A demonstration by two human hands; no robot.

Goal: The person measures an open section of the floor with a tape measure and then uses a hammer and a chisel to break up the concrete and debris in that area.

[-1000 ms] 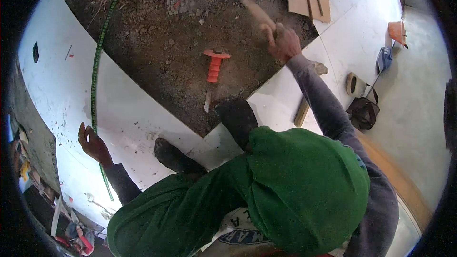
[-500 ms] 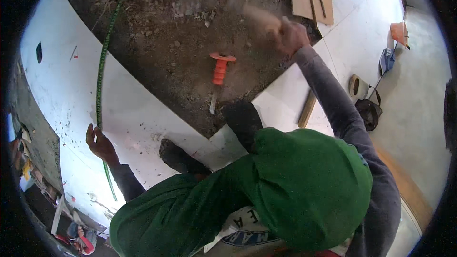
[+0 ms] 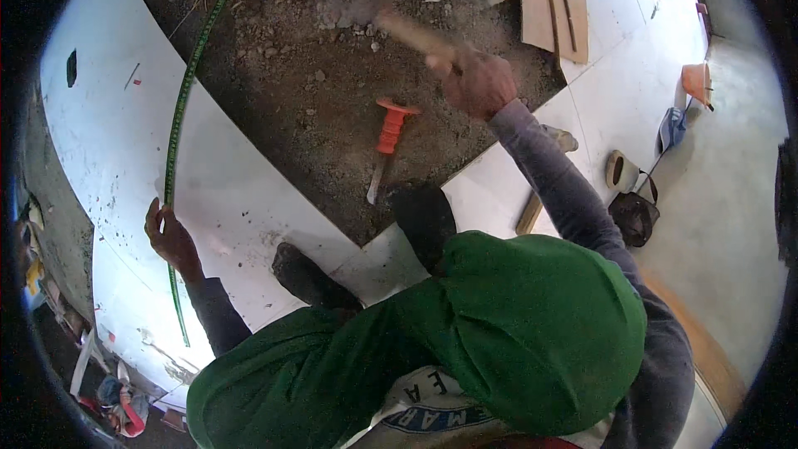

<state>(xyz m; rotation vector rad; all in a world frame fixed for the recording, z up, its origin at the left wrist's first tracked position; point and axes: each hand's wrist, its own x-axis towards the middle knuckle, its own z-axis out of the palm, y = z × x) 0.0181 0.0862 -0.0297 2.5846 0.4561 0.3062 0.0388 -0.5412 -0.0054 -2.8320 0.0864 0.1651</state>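
Right hand (image 3: 478, 83): fist closed round a wooden hammer handle (image 3: 411, 33); head blurred over the rubble bed (image 3: 316, 108).
Left hand (image 3: 170, 233): pressed on the white tile (image 3: 125, 141), beside a green rod (image 3: 179, 116); grip unclear.
Chisel (image 3: 386, 145): orange-handled, lying loose on the rubble.
Risk: flying chips; a glancing blow could crack the tile edge near the feet.

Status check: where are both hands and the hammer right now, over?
Right hand gripping wooden hammer handle, head blurred over the dirt patch. Left hand braced on white tile beside green rod. Orange-handled chisel lying loose on dirt.
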